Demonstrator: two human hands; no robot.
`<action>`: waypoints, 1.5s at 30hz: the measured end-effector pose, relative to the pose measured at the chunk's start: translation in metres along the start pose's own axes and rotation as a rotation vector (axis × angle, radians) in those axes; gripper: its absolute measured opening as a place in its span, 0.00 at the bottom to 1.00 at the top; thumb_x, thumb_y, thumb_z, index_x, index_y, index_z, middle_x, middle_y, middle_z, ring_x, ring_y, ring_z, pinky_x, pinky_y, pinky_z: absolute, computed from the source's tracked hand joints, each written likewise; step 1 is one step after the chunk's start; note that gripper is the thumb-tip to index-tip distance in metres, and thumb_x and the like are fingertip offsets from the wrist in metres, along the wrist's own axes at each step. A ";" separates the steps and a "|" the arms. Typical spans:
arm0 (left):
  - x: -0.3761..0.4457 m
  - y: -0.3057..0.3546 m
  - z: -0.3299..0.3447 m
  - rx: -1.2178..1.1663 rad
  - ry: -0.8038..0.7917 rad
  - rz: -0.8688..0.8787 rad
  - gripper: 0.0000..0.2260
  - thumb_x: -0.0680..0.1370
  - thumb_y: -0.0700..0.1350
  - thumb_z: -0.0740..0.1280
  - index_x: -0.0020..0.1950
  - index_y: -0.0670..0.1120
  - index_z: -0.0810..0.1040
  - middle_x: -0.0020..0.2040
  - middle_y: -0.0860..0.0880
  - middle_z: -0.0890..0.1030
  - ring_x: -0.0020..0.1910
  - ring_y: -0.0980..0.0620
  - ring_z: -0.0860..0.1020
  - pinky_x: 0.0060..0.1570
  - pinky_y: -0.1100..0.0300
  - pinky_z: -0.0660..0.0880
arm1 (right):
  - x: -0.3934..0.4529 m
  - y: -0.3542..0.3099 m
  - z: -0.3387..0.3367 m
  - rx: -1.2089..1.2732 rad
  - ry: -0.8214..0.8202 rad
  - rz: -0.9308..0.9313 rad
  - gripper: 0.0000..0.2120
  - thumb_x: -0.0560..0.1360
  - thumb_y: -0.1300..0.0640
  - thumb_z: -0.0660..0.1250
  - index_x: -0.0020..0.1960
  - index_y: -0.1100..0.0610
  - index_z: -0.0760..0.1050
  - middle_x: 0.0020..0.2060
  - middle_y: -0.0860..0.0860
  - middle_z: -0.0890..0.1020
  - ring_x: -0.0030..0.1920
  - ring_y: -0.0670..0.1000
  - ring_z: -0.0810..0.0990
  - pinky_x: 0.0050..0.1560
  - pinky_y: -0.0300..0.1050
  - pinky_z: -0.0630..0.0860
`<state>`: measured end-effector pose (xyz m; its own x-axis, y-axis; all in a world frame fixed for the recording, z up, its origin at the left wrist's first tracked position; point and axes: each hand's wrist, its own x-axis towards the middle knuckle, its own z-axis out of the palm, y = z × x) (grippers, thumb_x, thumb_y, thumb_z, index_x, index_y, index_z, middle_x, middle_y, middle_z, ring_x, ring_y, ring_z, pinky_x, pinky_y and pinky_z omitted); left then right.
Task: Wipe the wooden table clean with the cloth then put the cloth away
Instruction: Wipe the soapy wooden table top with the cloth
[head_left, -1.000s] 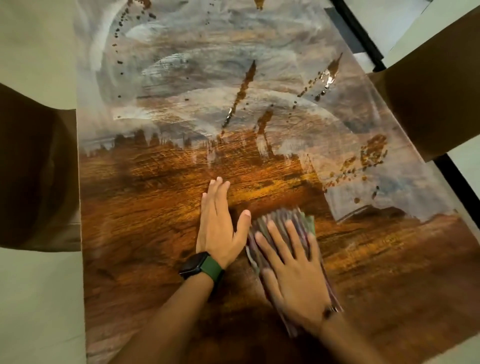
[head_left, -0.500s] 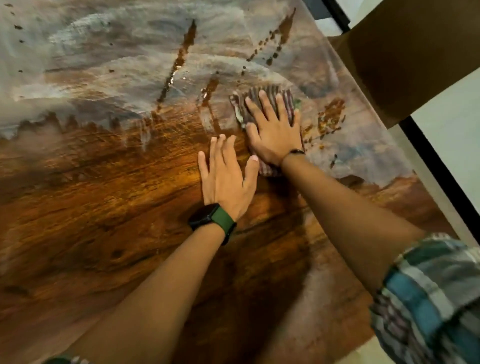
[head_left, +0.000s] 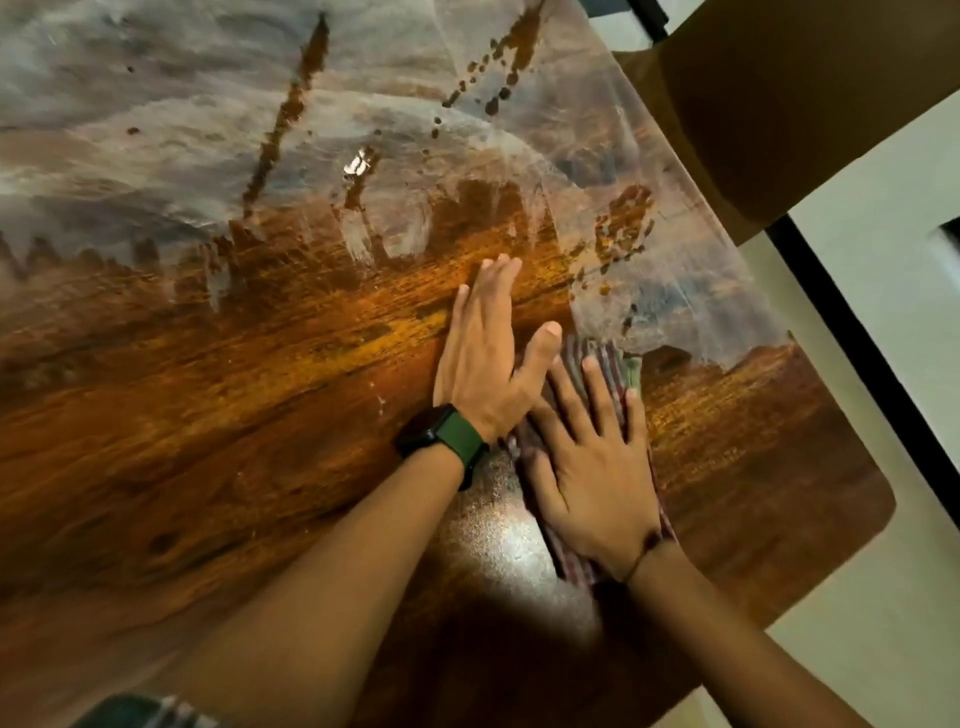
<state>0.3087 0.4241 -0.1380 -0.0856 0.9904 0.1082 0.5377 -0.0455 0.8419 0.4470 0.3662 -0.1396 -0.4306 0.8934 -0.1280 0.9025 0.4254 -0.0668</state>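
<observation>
The wooden table (head_left: 208, 415) fills the view. Its near half shows bare brown grain; its far half is covered by a grey-white dusty film with dark streaks and drops. My right hand (head_left: 592, 462) lies flat with spread fingers on a striped cloth (head_left: 597, 358) on the table's right part, pressing it down. Most of the cloth is hidden under that hand. My left hand (head_left: 488, 358), with a green-strapped watch on the wrist, rests flat on the bare wood just left of the cloth, its thumb beside the cloth's far edge.
A brown chair back (head_left: 789, 104) stands at the table's far right edge. The table's right edge and rounded near corner (head_left: 878, 499) border pale floor with a black strip (head_left: 857, 338). A bright light reflection (head_left: 514, 561) lies between my forearms.
My right hand has pulled the cloth back toward me from the far dusty area, leaving a freshly wiped band of wood. My left hand has stayed flat on the table.
</observation>
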 end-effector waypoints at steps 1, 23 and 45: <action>-0.001 0.000 0.000 0.010 -0.012 0.022 0.32 0.75 0.59 0.49 0.74 0.43 0.56 0.75 0.45 0.59 0.74 0.52 0.52 0.71 0.62 0.40 | 0.016 0.006 -0.002 0.007 0.000 0.030 0.28 0.77 0.43 0.47 0.76 0.45 0.53 0.76 0.49 0.53 0.76 0.56 0.50 0.71 0.66 0.51; 0.004 -0.004 0.016 0.433 -0.219 0.099 0.34 0.73 0.66 0.32 0.75 0.54 0.52 0.76 0.52 0.55 0.76 0.50 0.45 0.71 0.48 0.37 | -0.057 0.035 -0.001 0.023 -0.040 0.045 0.26 0.79 0.43 0.44 0.77 0.44 0.52 0.77 0.49 0.54 0.76 0.56 0.51 0.68 0.65 0.54; 0.044 0.043 0.078 0.545 -0.380 0.127 0.30 0.78 0.62 0.42 0.75 0.46 0.52 0.77 0.48 0.49 0.75 0.48 0.43 0.71 0.46 0.36 | -0.101 0.065 0.001 0.022 -0.012 0.253 0.25 0.80 0.41 0.41 0.76 0.42 0.51 0.76 0.45 0.54 0.76 0.53 0.53 0.71 0.54 0.49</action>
<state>0.3932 0.4760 -0.1382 0.2537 0.9632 -0.0885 0.8789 -0.1913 0.4370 0.5493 0.3034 -0.1318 -0.1912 0.9692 -0.1553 0.9813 0.1852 -0.0524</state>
